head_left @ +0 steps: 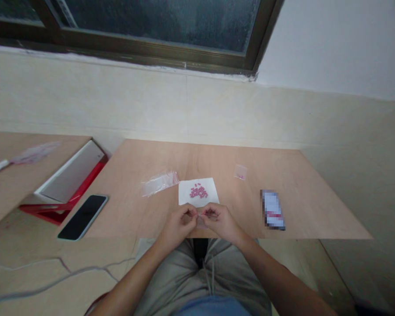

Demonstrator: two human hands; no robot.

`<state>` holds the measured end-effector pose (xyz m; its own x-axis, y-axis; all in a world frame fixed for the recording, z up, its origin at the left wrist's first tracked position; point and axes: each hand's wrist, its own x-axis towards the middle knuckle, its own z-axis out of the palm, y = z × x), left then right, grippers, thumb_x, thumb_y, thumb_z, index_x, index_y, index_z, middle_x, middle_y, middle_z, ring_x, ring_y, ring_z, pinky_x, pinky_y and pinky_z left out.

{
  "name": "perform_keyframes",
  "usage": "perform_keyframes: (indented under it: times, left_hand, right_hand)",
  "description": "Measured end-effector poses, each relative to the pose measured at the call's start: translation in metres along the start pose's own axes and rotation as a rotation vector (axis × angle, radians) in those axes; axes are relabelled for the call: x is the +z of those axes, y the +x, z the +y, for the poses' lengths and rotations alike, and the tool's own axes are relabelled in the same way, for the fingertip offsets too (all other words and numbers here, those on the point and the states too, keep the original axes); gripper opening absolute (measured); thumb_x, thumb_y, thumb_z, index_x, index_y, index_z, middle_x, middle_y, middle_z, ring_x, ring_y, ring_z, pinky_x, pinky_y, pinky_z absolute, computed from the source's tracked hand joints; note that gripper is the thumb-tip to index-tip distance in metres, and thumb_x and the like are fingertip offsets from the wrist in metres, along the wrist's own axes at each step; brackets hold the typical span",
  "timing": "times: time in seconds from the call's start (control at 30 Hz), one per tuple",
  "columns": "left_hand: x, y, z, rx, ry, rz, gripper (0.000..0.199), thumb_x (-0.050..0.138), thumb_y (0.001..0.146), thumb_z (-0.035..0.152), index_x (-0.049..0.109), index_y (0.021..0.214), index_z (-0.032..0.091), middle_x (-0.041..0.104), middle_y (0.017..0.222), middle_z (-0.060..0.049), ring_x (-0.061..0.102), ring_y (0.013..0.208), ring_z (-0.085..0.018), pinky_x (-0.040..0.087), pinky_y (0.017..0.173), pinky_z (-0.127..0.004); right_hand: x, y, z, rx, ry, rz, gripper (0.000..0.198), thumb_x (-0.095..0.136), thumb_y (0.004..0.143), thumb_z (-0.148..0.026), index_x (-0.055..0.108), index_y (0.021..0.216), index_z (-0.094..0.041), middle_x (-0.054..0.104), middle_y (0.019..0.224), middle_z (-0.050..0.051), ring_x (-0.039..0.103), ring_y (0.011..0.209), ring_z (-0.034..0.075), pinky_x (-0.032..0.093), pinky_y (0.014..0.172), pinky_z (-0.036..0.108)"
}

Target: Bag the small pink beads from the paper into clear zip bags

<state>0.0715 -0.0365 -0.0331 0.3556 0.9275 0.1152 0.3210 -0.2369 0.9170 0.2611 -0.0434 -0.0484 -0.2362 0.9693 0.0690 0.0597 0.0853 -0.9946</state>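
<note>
Near the table's front edge, my left hand (181, 223) and my right hand (220, 220) meet, each pinching the top of a small clear plastic bag (201, 222). The bag hangs between the fingertips, and I cannot make out whether anything is inside. Just beyond my fingers lies a white sheet of paper (184, 198), with a cluster of several small pink pill-like pieces (199, 191) on it. To the left of the paper is a bundle of clear plastic bags (159, 183). Farther back on the right lies another small clear bag (240, 171) with a little pink in its bottom.
A dark-screened phone (83, 217) rests at the table's left edge. On the right lies a blurred-out phone-like object (273, 210). A second table (29, 175) stands left, beside a white and red box-like object (70, 177). Cables (52, 285) run across the floor.
</note>
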Motion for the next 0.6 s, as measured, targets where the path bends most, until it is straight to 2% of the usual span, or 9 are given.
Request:
perform_keyframes:
  times: [0.47,0.6]
  left_hand:
    - [0.0022,-0.0009,-0.0037,0.010,0.015,-0.027,0.010,0.058,0.087,0.023,0.066,0.088,0.017,0.067,0.084,-0.003,0.062,0.083,-0.018,0.046,0.079,-0.028]
    - [-0.0005,0.0000,0.0020,0.009,-0.013,-0.051,0.018,0.055,0.094,0.030,0.066,0.093,0.017,0.068,0.088,-0.004,0.062,0.085,-0.019,0.046,0.080,-0.028]
  right_hand:
    - [0.0024,-0.0005,0.0009,0.024,0.012,-0.018,0.013,0.067,0.082,-0.030,0.066,0.082,-0.016,0.068,0.078,0.002,0.062,0.070,0.014,0.050,0.066,0.025]
    - [-0.0005,0.0011,-0.0026,0.020,-0.013,-0.004,0.016,0.067,0.083,-0.033,0.067,0.083,-0.017,0.069,0.080,0.003,0.063,0.071,0.015,0.050,0.067,0.026]
